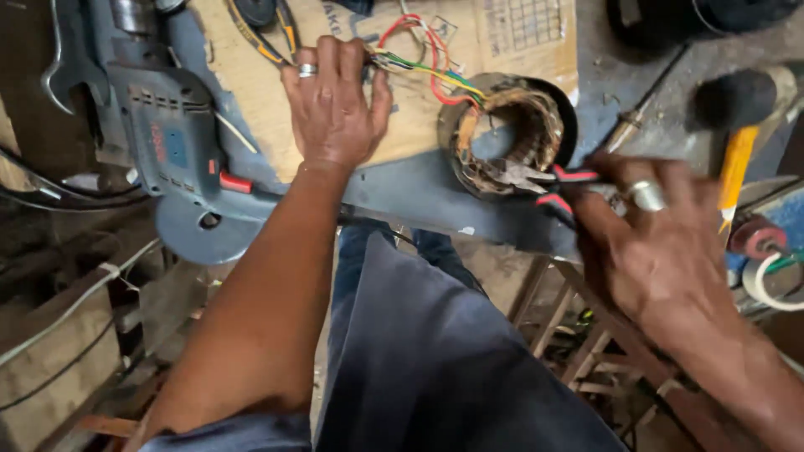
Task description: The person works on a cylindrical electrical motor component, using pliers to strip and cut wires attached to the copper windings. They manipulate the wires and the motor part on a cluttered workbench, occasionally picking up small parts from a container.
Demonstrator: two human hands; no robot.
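A round motor stator (507, 125) with copper windings lies on the workbench, partly on a sheet of cardboard (352, 100). Coloured wires (423, 67) run from it to the left. My left hand (335, 105) lies on the cardboard with its fingers over the wire ends; a ring is on one finger. My right hand (649, 238) grips pliers with red and black handles (536, 177), whose jaws reach into the near rim of the stator.
A blue-grey electric drill (176, 146) lies at the left beside a spanner (63, 67). A hammer with a black head and yellow handle (737, 125) rests at the right. A screwdriver (641, 113) lies past the stator. Wooden framing shows below the bench edge.
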